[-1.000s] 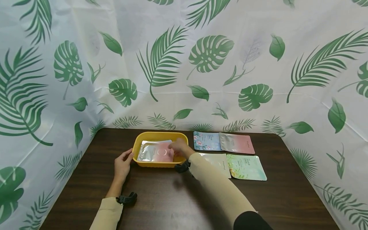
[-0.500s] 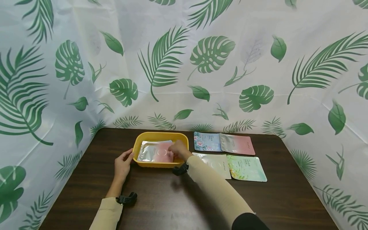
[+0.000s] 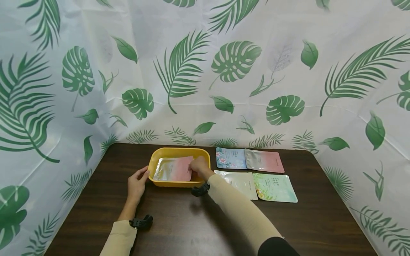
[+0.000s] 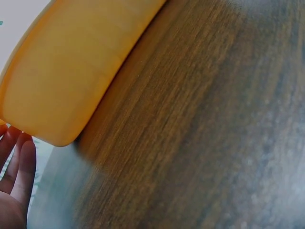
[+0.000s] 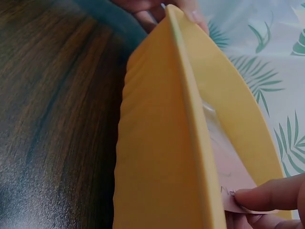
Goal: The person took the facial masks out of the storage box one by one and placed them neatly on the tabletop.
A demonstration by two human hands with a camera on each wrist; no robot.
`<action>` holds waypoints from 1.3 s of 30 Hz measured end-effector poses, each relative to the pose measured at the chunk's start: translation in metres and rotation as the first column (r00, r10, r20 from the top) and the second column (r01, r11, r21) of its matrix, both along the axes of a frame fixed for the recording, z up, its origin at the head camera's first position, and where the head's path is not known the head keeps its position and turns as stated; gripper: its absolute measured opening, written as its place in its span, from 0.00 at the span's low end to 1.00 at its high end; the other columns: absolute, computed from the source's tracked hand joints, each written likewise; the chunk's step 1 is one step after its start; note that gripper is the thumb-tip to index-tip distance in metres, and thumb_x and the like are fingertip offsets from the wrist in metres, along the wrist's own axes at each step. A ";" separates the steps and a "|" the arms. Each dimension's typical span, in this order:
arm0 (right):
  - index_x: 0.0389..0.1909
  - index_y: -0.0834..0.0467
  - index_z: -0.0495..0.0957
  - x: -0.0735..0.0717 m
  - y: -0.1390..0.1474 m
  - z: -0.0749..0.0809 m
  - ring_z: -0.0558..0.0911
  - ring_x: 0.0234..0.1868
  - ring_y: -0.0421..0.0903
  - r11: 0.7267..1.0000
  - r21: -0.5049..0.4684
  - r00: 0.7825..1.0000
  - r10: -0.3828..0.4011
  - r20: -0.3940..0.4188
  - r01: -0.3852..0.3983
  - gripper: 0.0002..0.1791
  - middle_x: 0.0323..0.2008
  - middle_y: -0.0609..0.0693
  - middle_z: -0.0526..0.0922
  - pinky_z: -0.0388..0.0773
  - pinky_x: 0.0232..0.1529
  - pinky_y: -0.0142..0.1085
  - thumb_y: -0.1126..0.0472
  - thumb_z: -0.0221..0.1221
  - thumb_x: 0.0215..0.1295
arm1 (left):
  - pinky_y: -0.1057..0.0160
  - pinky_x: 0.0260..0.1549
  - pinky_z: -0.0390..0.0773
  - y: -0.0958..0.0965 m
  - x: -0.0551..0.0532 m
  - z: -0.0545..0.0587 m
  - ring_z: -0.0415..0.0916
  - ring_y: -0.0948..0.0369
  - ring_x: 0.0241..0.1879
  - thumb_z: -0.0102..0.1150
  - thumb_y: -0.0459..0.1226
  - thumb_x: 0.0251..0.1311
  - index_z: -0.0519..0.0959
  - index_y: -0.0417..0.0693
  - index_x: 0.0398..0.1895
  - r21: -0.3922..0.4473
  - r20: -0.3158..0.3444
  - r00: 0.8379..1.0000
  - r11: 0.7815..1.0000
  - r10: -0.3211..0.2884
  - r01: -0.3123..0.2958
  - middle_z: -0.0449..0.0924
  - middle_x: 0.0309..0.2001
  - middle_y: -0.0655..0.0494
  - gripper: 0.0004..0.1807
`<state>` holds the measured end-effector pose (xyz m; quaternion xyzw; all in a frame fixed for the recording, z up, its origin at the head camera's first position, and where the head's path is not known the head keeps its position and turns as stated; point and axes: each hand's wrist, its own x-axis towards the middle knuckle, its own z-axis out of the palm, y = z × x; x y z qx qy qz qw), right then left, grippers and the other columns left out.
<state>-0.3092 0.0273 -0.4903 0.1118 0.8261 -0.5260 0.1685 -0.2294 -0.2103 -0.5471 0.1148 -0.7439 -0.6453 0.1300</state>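
A yellow plastic basket [image 3: 174, 184] stands near the table's back edge. Inside it lies a pink-and-silver facial mask packet [image 3: 174, 169], tilted up at its right side. My right hand [image 3: 200, 167] reaches into the basket and pinches that packet's right edge; in the right wrist view, the thumb [image 5: 257, 195] presses on its pink face. My left hand [image 3: 137, 183] holds the left end of the basket's rim, its fingers [image 4: 26, 162] against the end wall in the left wrist view. What lies under the packet is hidden.
Right of the basket lie several flat packets: a blue floral one [image 3: 230, 158], a pink one [image 3: 265, 160], a cream one [image 3: 238, 183] partly behind my right sleeve, and a green one [image 3: 275, 187]. A leaf-print cloth [image 3: 192, 71] hangs behind the dark wooden table [image 3: 179, 220].
The packet in the basket has tilted, its right side lifting in my right hand and its shine shifting. My left hand has stayed at the basket's left end.
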 end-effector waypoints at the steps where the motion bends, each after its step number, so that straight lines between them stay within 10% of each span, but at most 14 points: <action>1: 0.28 0.70 0.83 0.000 0.000 -0.001 0.75 0.18 0.45 1.000 -0.006 1.000 0.004 0.000 -0.004 0.03 0.19 0.51 0.74 0.78 0.20 0.31 0.75 0.62 0.52 | 0.79 0.35 0.79 0.000 0.000 0.000 0.76 0.76 0.37 0.56 0.37 0.68 0.77 0.37 0.58 -0.002 -0.002 1.000 1.000 0.000 0.000 0.77 0.60 0.39 0.19; 39: 0.37 0.70 0.84 0.003 0.012 0.010 0.79 0.17 0.42 0.970 -0.214 0.985 -0.138 -0.106 0.113 0.08 0.27 0.57 0.83 0.85 0.30 0.40 0.72 0.61 0.59 | 0.78 0.36 0.79 0.000 0.000 0.000 0.75 0.77 0.37 0.55 0.40 0.69 0.77 0.38 0.59 -0.004 0.024 1.000 1.000 0.006 -0.006 0.77 0.60 0.41 0.20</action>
